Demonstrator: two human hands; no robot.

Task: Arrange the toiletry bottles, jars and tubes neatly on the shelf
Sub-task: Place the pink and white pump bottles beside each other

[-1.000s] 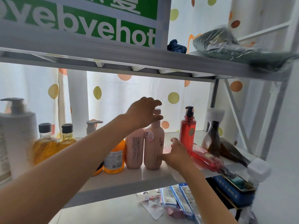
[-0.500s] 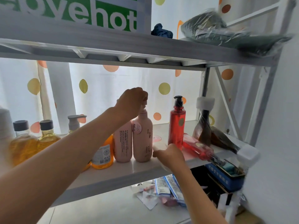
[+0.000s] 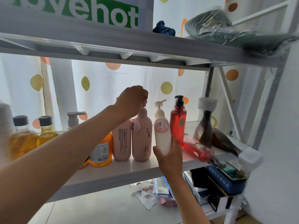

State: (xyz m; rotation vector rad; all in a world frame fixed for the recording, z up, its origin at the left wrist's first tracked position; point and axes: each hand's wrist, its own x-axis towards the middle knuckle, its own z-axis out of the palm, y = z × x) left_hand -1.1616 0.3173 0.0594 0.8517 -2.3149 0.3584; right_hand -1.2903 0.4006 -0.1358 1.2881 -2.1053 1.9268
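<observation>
while the left hand [image 3: 131, 101] curls its fingers round the pump top of a pink bottle [image 3: 142, 135], the right hand [image 3: 169, 152] grips a white pump bottle [image 3: 162, 131] by its lower part, the fingers wrapped around it, holding it upright at the front of the shelf [image 3: 129, 168] between the pink bottle and a red pump bottle [image 3: 178, 122]. whether the white bottle's base touches the shelf cannot be told, because the hand covers it.

the shelf is a glossy white board in a grey metal frame, brightly lit from behind. on it, from the left, stand 2 amber bottles with dark caps [image 3: 32, 135], a grey pump head [image 3: 74, 117] partly hidden behind the left forearm, an orange bottle [image 3: 102, 152], and a second pink bottle [image 3: 122, 143] just beside the first. to the right of the upright red bottle, another red bottle [image 3: 198, 147] lies on its side near the front edge, and 2 dark brown bottles wrapped in clear film [image 3: 208, 128] sit near the right post, 1 upright and 1 lying down.

behind the shelf hangs a white curtain [image 3: 100, 81] with yellow and orange dots. the upper shelf [image 3: 113, 39] carries a green and white sign [image 3: 97, 12], a dark blue cloth [image 3: 164, 28] and a dark bundle in clear plastic [image 3: 226, 28]. below, on a pale surface, lie some tubes and packets [image 3: 160, 189] and a blue box [image 3: 226, 180].
</observation>
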